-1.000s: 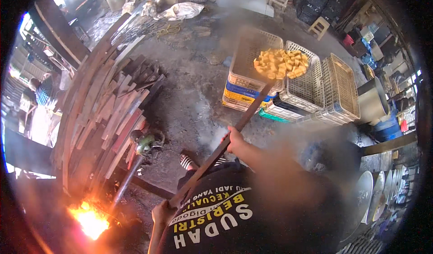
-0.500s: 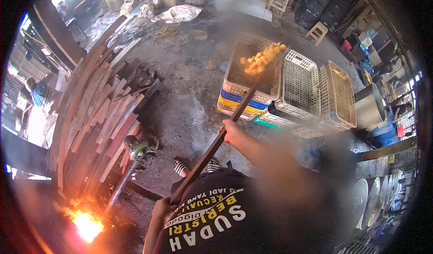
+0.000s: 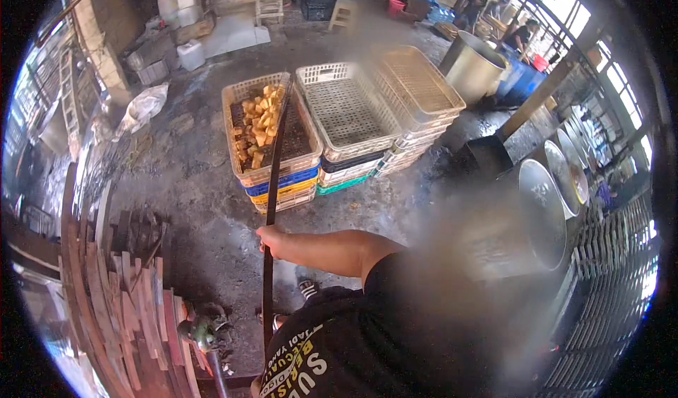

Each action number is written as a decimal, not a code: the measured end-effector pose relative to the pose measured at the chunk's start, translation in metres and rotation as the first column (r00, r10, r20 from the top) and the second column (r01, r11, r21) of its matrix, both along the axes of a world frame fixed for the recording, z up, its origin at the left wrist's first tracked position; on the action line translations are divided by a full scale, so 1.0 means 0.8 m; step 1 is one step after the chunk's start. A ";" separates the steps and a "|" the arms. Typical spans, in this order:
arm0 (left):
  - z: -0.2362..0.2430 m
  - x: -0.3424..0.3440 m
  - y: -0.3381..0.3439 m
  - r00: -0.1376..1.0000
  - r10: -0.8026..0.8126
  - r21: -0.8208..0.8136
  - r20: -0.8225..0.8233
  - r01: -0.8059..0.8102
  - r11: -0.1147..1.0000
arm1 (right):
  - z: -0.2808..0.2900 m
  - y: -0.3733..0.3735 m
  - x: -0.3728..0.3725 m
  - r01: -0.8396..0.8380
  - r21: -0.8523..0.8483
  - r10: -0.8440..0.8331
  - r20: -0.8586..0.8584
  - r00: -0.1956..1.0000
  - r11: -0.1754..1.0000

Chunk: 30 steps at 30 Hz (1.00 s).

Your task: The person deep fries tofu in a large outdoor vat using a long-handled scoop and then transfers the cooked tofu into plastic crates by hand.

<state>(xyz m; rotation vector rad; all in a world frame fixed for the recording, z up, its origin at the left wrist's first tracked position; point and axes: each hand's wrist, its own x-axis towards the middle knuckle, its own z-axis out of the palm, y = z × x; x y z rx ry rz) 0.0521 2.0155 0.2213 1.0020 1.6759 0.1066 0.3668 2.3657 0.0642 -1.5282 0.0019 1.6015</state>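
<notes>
My right hand (image 3: 272, 241) is wrapped round the middle of a long-handled scoop (image 3: 274, 179), whose dark pole runs away from my body. The scoop's far end lies over the right side of a cream plastic crate (image 3: 231, 126), its shape seen edge-on. Golden-brown chunks of food (image 3: 260, 124) lie heaped in that crate, left of the pole. Only a sliver of my left hand or wrist (image 3: 256, 385) shows at the lower edge, by the pole's near end; its fingers are hidden.
A pale, empty-looking crate (image 3: 342, 140) and a taller crate stack (image 3: 417, 91) stand to the right. Beyond is a large metal drum (image 3: 472, 66). Wooden planks (image 3: 106, 306) and a metal pipe (image 3: 217, 373) lie at lower left. Round metal pans (image 3: 542, 211) line the right.
The chunks on the scoop's end are now in the crate. The view has swung right, and the fire at lower left is out of sight. My right hand still grips the pole.
</notes>
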 end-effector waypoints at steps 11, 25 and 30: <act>0.037 -0.059 -0.100 0.828 0.424 -0.292 0.367 -0.330 0.898 | 0.189 -0.096 -0.031 -0.172 -0.106 0.147 -0.211 0.966 0.979; -0.068 -0.043 -0.219 0.549 0.718 -0.654 0.428 -0.360 0.665 | 0.166 -0.119 -0.061 -0.421 0.106 0.350 0.397 0.849 0.901; -0.060 0.000 -0.272 0.776 0.546 -0.430 0.316 -0.396 0.811 | 0.137 -0.159 -0.104 -0.524 0.247 0.430 0.348 0.833 0.815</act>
